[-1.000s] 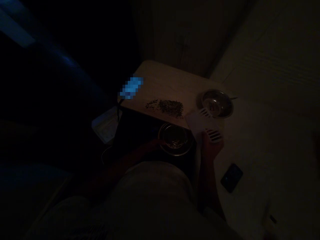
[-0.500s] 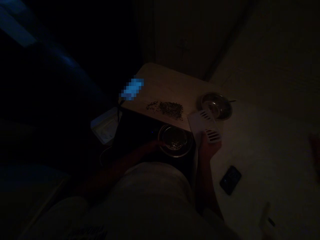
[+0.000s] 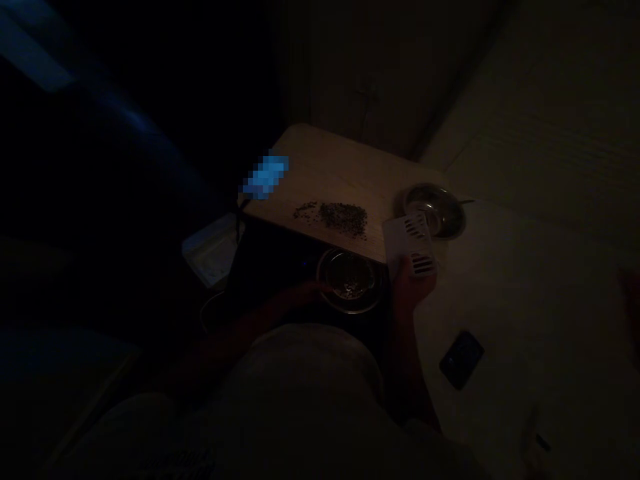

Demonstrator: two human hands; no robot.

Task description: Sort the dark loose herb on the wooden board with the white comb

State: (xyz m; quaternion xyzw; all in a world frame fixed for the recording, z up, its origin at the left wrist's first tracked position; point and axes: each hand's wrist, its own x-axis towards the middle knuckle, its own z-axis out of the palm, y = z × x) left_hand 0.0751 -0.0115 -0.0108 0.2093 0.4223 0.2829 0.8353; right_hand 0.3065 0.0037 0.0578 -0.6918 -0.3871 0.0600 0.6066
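Observation:
The scene is very dark. My left hand (image 3: pixel 320 288) is closed at the near-left rim of a round metal bowl (image 3: pixel 353 311), just below the edge of a wooden tabletop (image 3: pixel 330 167). Small pale bits lie in that bowl. A flat white plastic piece with slots (image 3: pixel 397 241) is gripped in my right hand (image 3: pixel 414 285), by the tabletop's front right corner. Left of it, a pile of small dark seed-like grains (image 3: pixel 344 219) spreads over the wood, with a thinner scatter further left.
A second metal bowl (image 3: pixel 453 212) stands at the tabletop's right side, behind the white piece. A glowing blurred screen (image 3: pixel 266 176) is at the left corner. A pale tray (image 3: pixel 213 252) sits lower left. Right of me, a dark phone-like device (image 3: pixel 463 360) lies on a pale surface.
My right hand has shifted slightly left, and the white slotted piece has turned more upright. My left hand stays at the bowl rim; the grain pile looks the same.

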